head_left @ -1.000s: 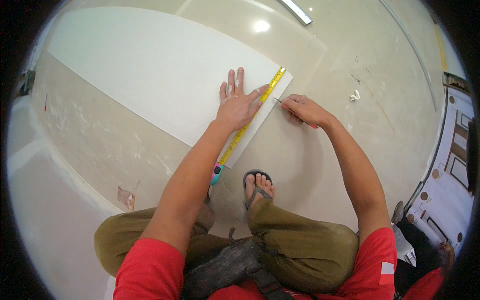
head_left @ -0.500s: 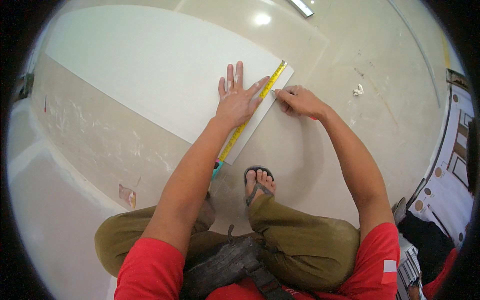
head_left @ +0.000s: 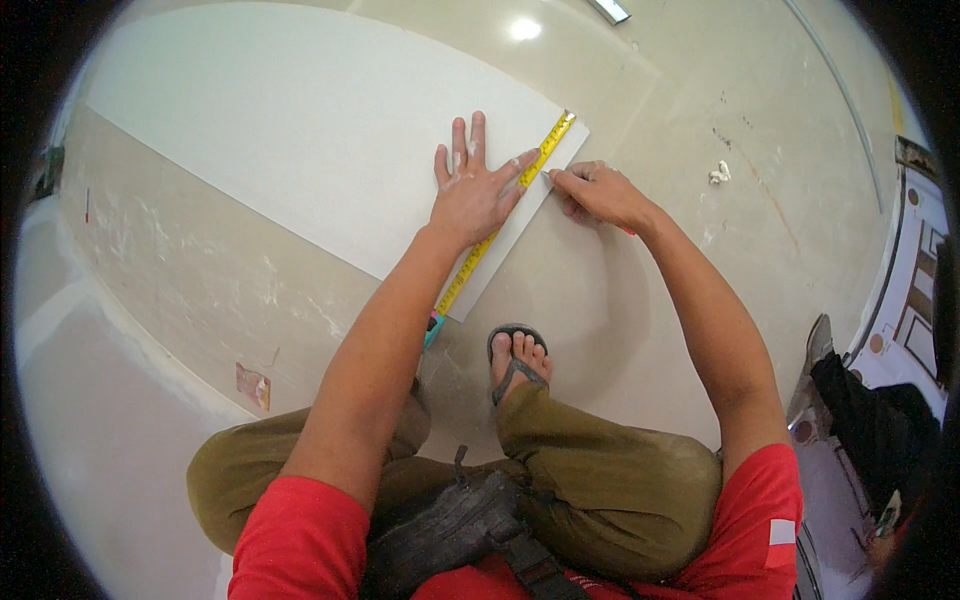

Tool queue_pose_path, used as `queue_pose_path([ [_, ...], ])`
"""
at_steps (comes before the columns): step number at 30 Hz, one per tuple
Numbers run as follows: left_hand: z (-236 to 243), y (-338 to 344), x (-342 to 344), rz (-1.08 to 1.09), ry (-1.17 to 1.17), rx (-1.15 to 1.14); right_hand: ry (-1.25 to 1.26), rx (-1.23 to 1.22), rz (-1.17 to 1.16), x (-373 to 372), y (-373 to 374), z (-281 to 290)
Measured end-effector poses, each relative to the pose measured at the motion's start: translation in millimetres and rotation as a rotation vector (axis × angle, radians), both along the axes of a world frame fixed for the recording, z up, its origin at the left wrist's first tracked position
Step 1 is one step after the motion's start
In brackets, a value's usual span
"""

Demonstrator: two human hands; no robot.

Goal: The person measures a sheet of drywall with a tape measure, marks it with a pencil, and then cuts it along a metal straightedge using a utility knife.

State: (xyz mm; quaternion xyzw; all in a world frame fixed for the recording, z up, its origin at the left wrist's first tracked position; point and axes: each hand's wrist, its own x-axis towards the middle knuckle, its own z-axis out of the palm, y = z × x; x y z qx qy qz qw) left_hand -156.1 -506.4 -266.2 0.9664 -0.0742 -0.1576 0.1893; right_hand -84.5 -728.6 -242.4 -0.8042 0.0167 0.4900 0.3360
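Observation:
A long white board (head_left: 300, 130) lies on the floor, its narrow end toward the right. Slantwise over that end runs a yellow tape measure (head_left: 463, 277), its teal case (head_left: 433, 328) by the board's near corner. My left hand (head_left: 468, 200) is spread flat on the board, with thumb and forefinger against the tape. At the board's end edge, my right hand (head_left: 597, 193) pinches a thin pointed tool (head_left: 547, 176); its tip is at the board, just right of the tape. A bit of red shows under the wrist. Most of the tool is hidden in my fingers.
My sandalled foot (head_left: 518, 362) is close to the board's near corner. A metal profile (head_left: 609, 10) lies at the far edge, and a crumpled white scrap (head_left: 719, 173) at right. Another person's dark-clad leg (head_left: 868, 425) is at the right rim, beside a printed sheet (head_left: 915, 300).
My hands keep almost the same place on the board and tape; the view has shifted slightly. At the right, the other person's leg and shoe have moved farther into view.

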Motion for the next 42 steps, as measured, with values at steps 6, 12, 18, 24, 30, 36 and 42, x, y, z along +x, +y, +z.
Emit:
queue_pose_path([
  [6,-1.3,-3.1,0.0,0.02,-0.025,-0.016,-0.042,-0.013,0.01,-0.8,-0.7,-5.2],
  [12,-6.1,-1.9,-0.2,0.006,0.0,0.0,-0.017,-0.026,-0.011,-2.1,1.0,-4.7],
  [18,-3.4,-1.0,-0.1,0.003,0.01,-0.012,-0.098,-0.006,-0.009,-4.2,1.4,-4.4],
  [24,-4.3,-0.3,-0.1,0.002,-0.011,-0.012,-0.091,-0.013,-0.026,-4.1,3.0,-3.0],
  [30,-4.6,-0.6,0.1,0.003,-0.024,-0.02,-0.113,-0.012,0.018,-4.5,1.5,-7.0],
  [36,-5.4,2.0,-2.0,0.001,-0.033,-0.018,-0.13,-0.047,0.049,-5.5,7.3,1.7],
  [42,-4.3,-1.3,-2.3,0.004,-0.02,-0.012,-0.111,-0.047,-0.022,-7.8,4.7,-2.4],
])
